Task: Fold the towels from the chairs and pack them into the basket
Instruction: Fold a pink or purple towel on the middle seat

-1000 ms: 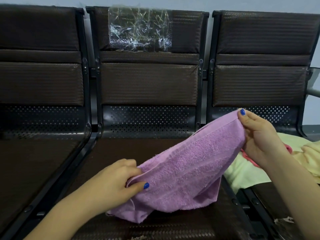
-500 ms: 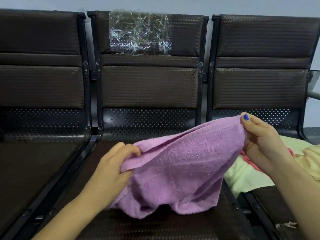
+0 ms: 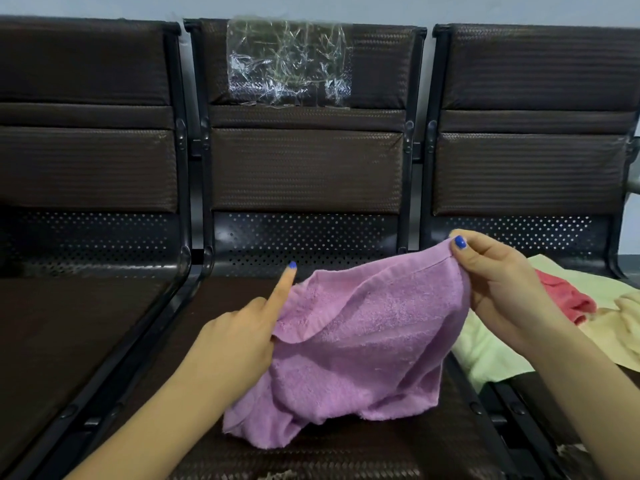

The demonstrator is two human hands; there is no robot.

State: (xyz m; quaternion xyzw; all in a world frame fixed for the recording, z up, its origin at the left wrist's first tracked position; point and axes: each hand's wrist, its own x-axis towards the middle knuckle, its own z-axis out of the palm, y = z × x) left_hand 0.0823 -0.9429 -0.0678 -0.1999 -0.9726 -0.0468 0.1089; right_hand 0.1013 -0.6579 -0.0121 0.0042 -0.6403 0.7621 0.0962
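Observation:
A purple towel [image 3: 363,344] hangs above the middle chair seat [image 3: 214,341], its lower end bunched on the seat. My right hand [image 3: 498,285] pinches its upper right corner, held up near the backrest. At the towel's left edge is my left hand [image 3: 242,337]; its index finger sticks out straight along the edge and the other fingers are tucked under the cloth. No basket is in view.
Three dark brown chairs stand in a row. The right seat holds a pale green towel [image 3: 485,355], a red towel [image 3: 568,299] and a cream towel [image 3: 620,323]. Clear plastic [image 3: 287,64] is stuck on the middle backrest. The left seat [image 3: 59,327] has nothing on it.
My left hand has slid up along the towel's left edge and its index finger has straightened. The right hand keeps its pinch on the upper corner. The towel hangs more bunched.

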